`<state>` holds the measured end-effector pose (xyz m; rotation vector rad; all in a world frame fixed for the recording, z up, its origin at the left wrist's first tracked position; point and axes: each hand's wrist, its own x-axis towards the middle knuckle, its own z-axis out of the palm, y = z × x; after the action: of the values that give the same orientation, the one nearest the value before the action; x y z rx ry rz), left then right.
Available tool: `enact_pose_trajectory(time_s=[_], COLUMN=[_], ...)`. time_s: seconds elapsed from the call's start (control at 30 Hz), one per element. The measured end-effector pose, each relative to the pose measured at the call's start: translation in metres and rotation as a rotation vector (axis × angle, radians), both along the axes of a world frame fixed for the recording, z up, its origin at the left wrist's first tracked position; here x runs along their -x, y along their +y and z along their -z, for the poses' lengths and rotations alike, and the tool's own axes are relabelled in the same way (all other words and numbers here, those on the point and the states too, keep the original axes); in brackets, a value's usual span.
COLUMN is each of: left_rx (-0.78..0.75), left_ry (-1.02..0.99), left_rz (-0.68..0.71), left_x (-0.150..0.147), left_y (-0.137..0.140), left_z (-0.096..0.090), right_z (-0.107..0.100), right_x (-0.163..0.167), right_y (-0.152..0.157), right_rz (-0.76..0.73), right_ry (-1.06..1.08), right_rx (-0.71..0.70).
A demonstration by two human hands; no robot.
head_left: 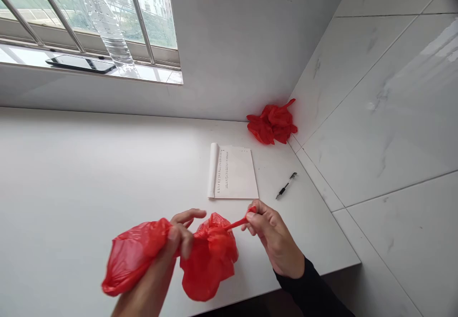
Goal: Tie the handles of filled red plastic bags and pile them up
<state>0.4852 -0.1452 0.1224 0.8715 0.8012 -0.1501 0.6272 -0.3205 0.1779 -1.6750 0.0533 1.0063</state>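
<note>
A thin red plastic bag (pixel 209 264) hangs bunched above the front of the white table. My left hand (pixel 181 233) is wrapped round its gathered middle, so part of the bag (pixel 134 255) puffs out on the left over my wrist. The index finger of that hand sticks out. At the right, my right hand (pixel 266 226) pinches a narrow twisted strip (pixel 238 223) of the bag between thumb and fingers and holds it taut. Whether anything is inside the bag I cannot tell.
A notepad (pixel 236 174) with handwriting lies on the white table (pixel 89 178), a black pen (pixel 286 185) right of it. Another crumpled red bag (pixel 272 123) sits in the back corner. On the sill stand a water bottle (pixel 110 30) and a dark flat device (pixel 80 63).
</note>
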Motion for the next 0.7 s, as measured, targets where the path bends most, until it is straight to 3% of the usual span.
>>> enact_pose_trajectory(time_s=[0.13,0.3,0.43,0.7], left_rx=[0.093,0.105,0.089,-0.067], left_ry=[0.147,0.150,0.191,0.243], left_rz=[-0.119,-0.212,-0.268,-0.136], left_x=[0.027,0.019,0.007,0.023], left_y=[0.012,0.014,0.009,0.010], left_z=[0.013,0.004,0.001,0.018], right_z=[0.004,0.000,-0.001,0.012], right_x=[-0.002,0.007,0.023,0.041], right_y=[-0.014,0.005,0.023,0.000], right_rz=[0.102,0.117,0.170,0.148], right_ry=[-0.009,0.019,0.203,0.273], right_rx=[0.046,-0.231,-0.377,-0.275])
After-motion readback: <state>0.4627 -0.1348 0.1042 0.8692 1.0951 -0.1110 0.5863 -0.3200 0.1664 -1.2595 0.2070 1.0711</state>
